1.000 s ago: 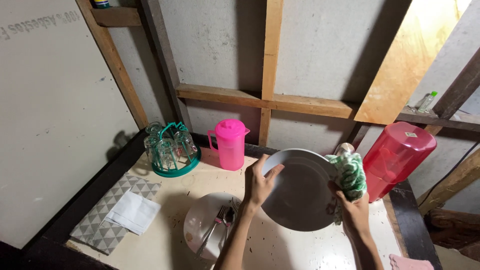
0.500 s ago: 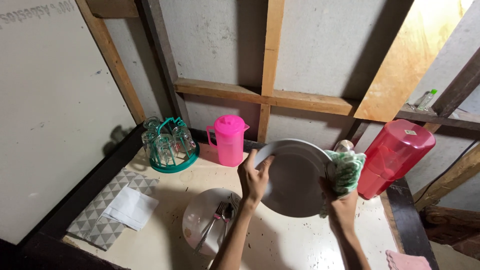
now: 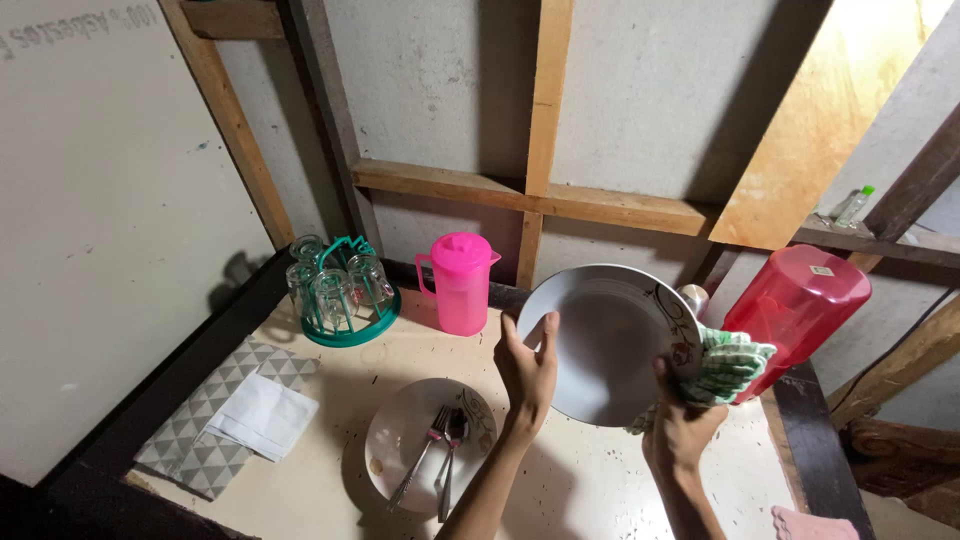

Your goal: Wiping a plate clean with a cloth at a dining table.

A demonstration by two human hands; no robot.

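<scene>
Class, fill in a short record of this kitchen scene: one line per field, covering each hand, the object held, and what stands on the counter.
Left hand: steadies the left rim of the raised plate
Right hand: presses a green checked cloth against the plate's right rim
Plate: white, tilted, patterned edge
Counter: second plate with fork and spoon
Back: pink pitcher, green glass rack, red container

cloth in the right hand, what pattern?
Green-and-white checked cloth, in the right hand; head view.
</scene>
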